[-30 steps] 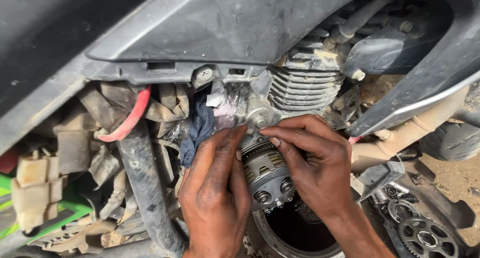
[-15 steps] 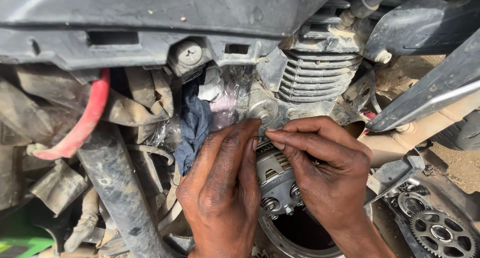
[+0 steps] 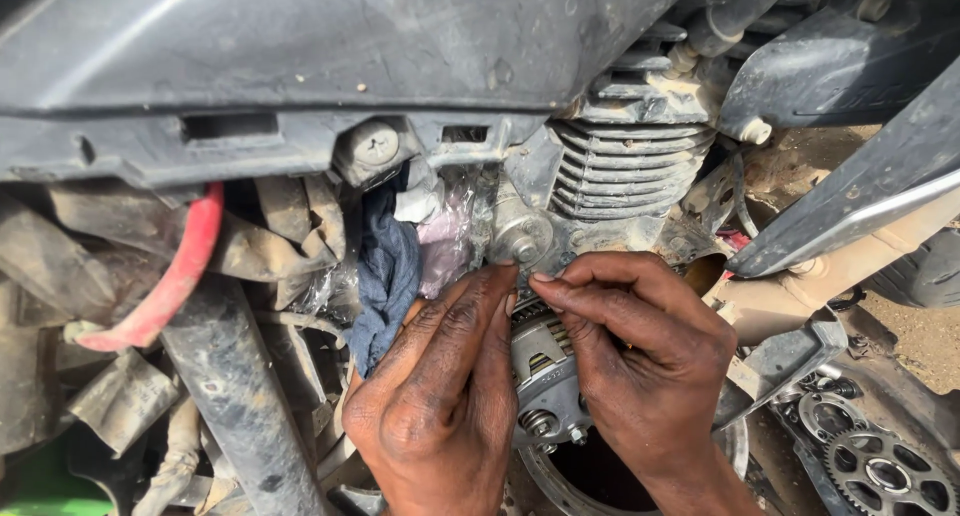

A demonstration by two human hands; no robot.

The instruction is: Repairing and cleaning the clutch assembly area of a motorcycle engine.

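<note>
Two grease-darkened hands meet at the side of a motorcycle engine, just below its finned cylinder point(image 3: 630, 171). The left hand point(image 3: 440, 396) reaches up with its fingers extended and held close together, the fingertips touching a small round metal fitting point(image 3: 520, 238) that sits immediately left of and below the cylinder fins; whether it actually pinches anything cannot be told, since the fingertips hide the contact. The right hand point(image 3: 640, 346) comes in from the lower right of the cylinder, its fingers bent and drawn together, the forefinger tip meeting the left hand's fingertips just under the same fitting; what, if anything, lies between them is hidden. Beneath both hands, below the cylinder, a ribbed metal clutch assembly point(image 3: 545, 371) with bolts shows through the gap between the palms. To the left of the cylinder a dark blue rag point(image 3: 385, 276) hangs stuffed into the frame beside crumpled clear plastic point(image 3: 445, 231). Farther left, a red hose point(image 3: 170, 286) curves over a dusty black frame tube point(image 3: 230, 396). Well to the lower right of the cylinder, a toothed sprocket point(image 3: 885, 471) lies on the sandy ground. Above the cylinder runs a grey body panel point(image 3: 300, 56).
</note>
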